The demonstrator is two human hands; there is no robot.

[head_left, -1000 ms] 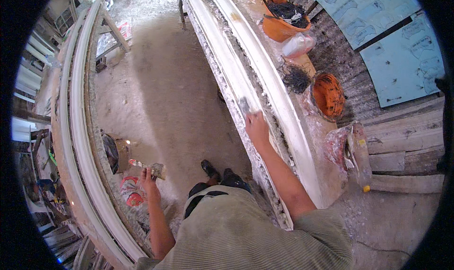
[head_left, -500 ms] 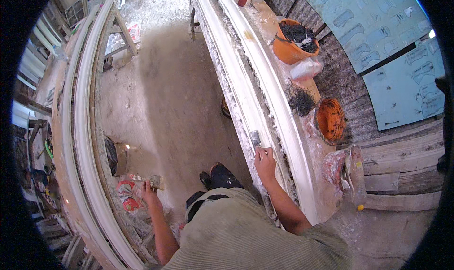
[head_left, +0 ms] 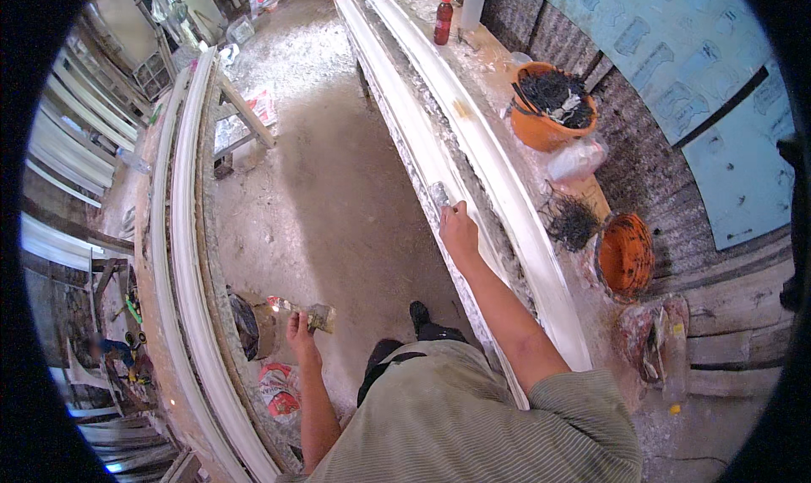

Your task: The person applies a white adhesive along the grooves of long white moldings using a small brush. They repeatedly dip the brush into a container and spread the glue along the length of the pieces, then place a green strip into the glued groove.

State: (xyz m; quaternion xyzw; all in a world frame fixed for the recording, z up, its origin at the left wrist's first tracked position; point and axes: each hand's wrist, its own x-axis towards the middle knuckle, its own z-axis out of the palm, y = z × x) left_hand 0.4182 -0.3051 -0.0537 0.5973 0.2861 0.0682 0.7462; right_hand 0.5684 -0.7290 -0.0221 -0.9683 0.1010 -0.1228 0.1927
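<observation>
My right hand [head_left: 460, 234] grips a paintbrush [head_left: 439, 194], its head against the long white plaster moulding [head_left: 420, 149] on the right-hand bench. The bristles lie near the moulding's left edge. On my left side, my left hand [head_left: 302, 338] is closed around a small, see-through, brownish container [head_left: 318, 316], held out over the floor. It looks like a cut plastic bottle, but its contents cannot be made out. A second white moulding [head_left: 498, 149] runs alongside the first, with a rough grey gap between them.
An orange bucket of dark scraps [head_left: 553, 128], a clear plastic bag [head_left: 579, 159], black wiry strands [head_left: 572, 221] and another orange bucket [head_left: 625, 255] line the right bench's far side. A red bottle [head_left: 443, 22] stands farther along. The left bench carries long mouldings [head_left: 182, 187].
I have stepped forward along the benches. My right hand with the brush has moved farther along the moulding; my left hand has moved rightward, still holding the container.
</observation>
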